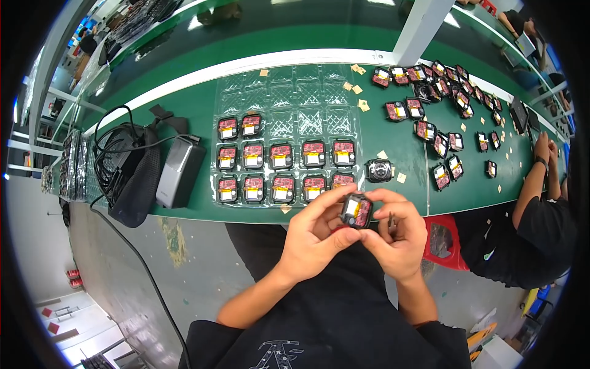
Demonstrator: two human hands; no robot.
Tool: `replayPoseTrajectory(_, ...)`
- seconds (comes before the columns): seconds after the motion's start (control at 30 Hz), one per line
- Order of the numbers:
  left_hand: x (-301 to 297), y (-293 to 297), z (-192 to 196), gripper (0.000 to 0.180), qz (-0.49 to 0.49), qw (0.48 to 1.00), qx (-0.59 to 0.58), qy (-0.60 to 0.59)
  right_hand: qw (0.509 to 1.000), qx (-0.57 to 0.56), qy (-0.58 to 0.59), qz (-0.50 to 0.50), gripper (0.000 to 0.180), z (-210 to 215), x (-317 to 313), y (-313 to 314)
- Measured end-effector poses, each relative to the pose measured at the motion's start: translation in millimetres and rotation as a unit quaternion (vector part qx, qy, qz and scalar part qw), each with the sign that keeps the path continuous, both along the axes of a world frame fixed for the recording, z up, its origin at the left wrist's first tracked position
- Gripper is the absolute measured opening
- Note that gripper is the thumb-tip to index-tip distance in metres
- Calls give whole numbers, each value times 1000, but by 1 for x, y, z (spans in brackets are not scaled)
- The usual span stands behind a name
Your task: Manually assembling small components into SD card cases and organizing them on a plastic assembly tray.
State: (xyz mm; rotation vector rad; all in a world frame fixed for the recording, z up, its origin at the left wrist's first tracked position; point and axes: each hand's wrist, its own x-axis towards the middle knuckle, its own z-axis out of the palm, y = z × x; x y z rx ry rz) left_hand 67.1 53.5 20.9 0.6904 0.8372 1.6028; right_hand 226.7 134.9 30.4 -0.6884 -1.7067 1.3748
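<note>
Close in front of my body, I hold a small black electronic module (356, 211) up over the table's near edge. It has a square black casing, a red circuit board and a whitish label patch. My left hand (313, 237) grips its left side between thumb and fingers. My right hand (398, 237) pinches its right side, thumb at the lower edge; something small and dark shows between its curled fingers, too little to name. Just beyond the hands lies a clear plastic tray (283, 126), its nearer pockets filled with similar modules (281, 156).
A black module (380, 170) with a round centre lies right of the tray. Many loose modules (440, 145) and small beige paper bits (401, 178) spread over the green table. At left are a silver-black box (179, 172) and a cabled black bag (132, 178). A co-worker's arm (533, 178) rests at right.
</note>
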Motion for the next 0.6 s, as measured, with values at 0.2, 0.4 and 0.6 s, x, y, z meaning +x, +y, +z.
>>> replayPoseTrajectory(0.2, -8, -3, -8, 59, 15, 998, 48, 27, 999, 13, -22, 32, 38, 5, 3, -1)
replayPoseTrajectory(0.4, -9, -6, -7, 57, 41, 998, 48, 0, 969, 198, -146, 0, 27, 12, -2, 4)
replayPoseTrajectory(0.6, -12, -9, -12, 59, 50, 994, 63, 80, 972, 151, -177, -21, 22, 17, -6, 0)
